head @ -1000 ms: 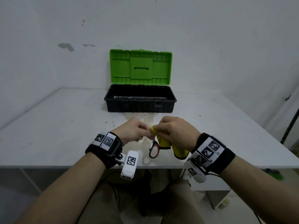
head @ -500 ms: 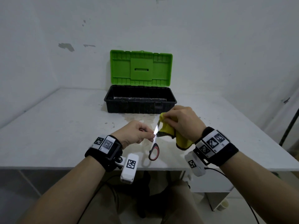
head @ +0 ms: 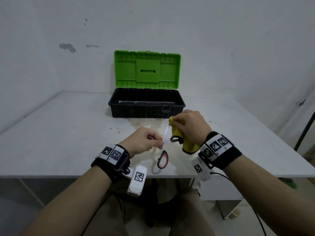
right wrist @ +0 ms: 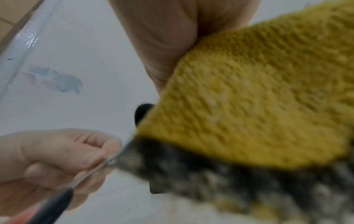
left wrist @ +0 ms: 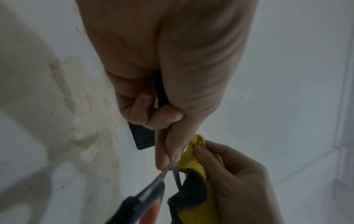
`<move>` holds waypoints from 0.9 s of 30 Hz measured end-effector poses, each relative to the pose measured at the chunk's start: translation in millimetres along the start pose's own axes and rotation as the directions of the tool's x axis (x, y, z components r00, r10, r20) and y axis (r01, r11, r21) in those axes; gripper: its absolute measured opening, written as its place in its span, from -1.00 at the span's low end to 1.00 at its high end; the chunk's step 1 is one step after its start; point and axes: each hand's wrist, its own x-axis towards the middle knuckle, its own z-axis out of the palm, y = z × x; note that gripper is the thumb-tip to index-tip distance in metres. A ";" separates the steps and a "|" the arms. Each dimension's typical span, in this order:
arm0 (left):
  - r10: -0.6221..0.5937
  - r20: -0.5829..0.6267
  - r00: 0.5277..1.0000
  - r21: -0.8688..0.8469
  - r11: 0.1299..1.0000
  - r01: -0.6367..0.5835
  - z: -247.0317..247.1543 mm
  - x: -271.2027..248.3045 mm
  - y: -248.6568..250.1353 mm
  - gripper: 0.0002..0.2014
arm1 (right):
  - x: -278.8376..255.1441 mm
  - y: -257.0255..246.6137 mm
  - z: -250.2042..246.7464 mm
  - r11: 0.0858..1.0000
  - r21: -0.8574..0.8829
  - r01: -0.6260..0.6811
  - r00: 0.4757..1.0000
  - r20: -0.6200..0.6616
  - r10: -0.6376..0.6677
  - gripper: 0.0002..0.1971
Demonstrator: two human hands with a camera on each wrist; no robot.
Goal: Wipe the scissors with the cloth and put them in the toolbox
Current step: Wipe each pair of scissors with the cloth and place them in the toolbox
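Between pinching fingers, scissors.

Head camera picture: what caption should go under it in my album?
Left hand holds scissors while right hand wipes with cloth.

A toolbox with a black base and a bright green lid sits on a white table marked by a yellowish-brown stain. The scissors have black-and-red handles and shiny silver blades. The knitted cloth is mustard yellow with a black edge band.
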 end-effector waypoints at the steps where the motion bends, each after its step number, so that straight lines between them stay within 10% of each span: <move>1: -0.026 -0.007 1.000 -0.021 0.999 0.026 -0.4 -0.1 -1.0 -0.91 | -0.3 2.5 -2.6 1.000 0.016 -0.019 1.000 -0.020 0.019 -0.81; 8: -0.027 0.003 1.000 -0.026 0.999 0.027 -5.4 4.1 1.2 -0.92 | -30.0 -20.9 -0.4 0.979 0.078 0.188 0.975 0.109 -0.195 -0.84; 20: -0.048 0.039 0.998 -0.072 0.996 0.051 6.8 -2.0 1.4 -0.92 | 0.6 4.8 -8.8 0.997 0.051 -0.063 0.994 -0.083 0.067 -0.83; 27: -0.005 0.019 1.000 -0.022 1.000 0.006 4.0 1.7 3.2 -0.95 | -36.0 -21.8 2.0 0.990 0.037 0.137 0.985 0.103 -0.140 -0.83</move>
